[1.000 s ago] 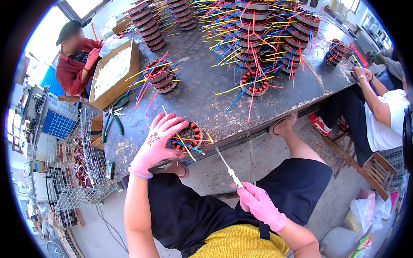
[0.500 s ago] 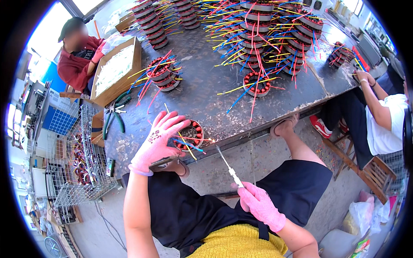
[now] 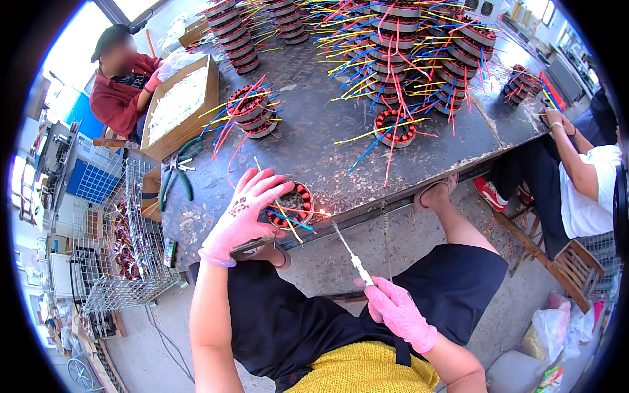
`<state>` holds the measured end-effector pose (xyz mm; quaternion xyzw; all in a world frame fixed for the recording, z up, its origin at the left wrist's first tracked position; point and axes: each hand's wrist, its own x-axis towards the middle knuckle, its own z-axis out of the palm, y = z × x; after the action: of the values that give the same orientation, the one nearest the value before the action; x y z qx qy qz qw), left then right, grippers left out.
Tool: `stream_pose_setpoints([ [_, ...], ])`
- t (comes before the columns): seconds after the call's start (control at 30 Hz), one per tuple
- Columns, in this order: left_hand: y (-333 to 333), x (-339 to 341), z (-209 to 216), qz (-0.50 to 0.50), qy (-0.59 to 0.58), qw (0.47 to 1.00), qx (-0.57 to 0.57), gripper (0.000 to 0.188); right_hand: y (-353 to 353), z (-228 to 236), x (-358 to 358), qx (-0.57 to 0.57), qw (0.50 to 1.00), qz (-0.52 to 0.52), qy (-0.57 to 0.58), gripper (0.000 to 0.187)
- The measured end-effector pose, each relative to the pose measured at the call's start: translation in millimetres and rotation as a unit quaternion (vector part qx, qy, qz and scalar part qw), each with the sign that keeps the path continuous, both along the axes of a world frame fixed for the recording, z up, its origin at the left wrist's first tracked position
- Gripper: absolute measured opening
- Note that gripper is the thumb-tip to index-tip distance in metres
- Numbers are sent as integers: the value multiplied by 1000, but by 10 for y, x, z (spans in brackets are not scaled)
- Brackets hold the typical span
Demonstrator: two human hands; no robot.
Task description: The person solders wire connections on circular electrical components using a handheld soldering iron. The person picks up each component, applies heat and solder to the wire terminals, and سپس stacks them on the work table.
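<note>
Wound stator ring (image 3: pixel 306 200) at the near edge of the table (image 3: pixel 341 173), with left hand (image 3: pixel 246 206) over its left side, palm down, fingers outstretched and spread from the thumb. Beyond that edge, above the lap, right hand (image 3: pixel 398 311) with fingers curled tightly around a white-handled tool (image 3: pixel 359 265), slim tip angled toward a small glow (image 3: pixel 325 213) just beside the ring. Farther in, well apart across the tabletop, short stack of stators (image 3: pixel 252 112) and lone stator (image 3: pixel 405 135).
</note>
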<state>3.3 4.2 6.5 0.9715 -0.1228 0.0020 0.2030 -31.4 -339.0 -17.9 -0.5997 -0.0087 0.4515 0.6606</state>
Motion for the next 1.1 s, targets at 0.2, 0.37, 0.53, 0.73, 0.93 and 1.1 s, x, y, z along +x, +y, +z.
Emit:
stream_pose_setpoints([
  [0.2, -2, 7, -10, 0, 1, 1000, 8, 96, 42, 69, 11, 14, 999, -7, 48, 37],
  [0.37, 10, 6, -35, -3, -5, 1000, 12, 97, 38, 92, 30, -4, 1000, 2, 11, 33],
  [0.53, 11, 9, -33, -4, -6, 1000, 11, 98, 27, 88, 16, -6, 1000, -2, 17, 36],
  [0.73, -4, 3, -22, 1, -2, 1000, 13, 98, 22, 80, 41, -21, 999, 24, -23, 33],
  [0.93, -13, -1, -13, 2, -3, 1000, 12, 99, 30, 64, 28, -14, 1000, 10, -15, 33],
  [1.1, -9, 8, -25, -2, -6, 1000, 16, 99, 24, 28, 15, -6, 1000, 7, -27, 32],
])
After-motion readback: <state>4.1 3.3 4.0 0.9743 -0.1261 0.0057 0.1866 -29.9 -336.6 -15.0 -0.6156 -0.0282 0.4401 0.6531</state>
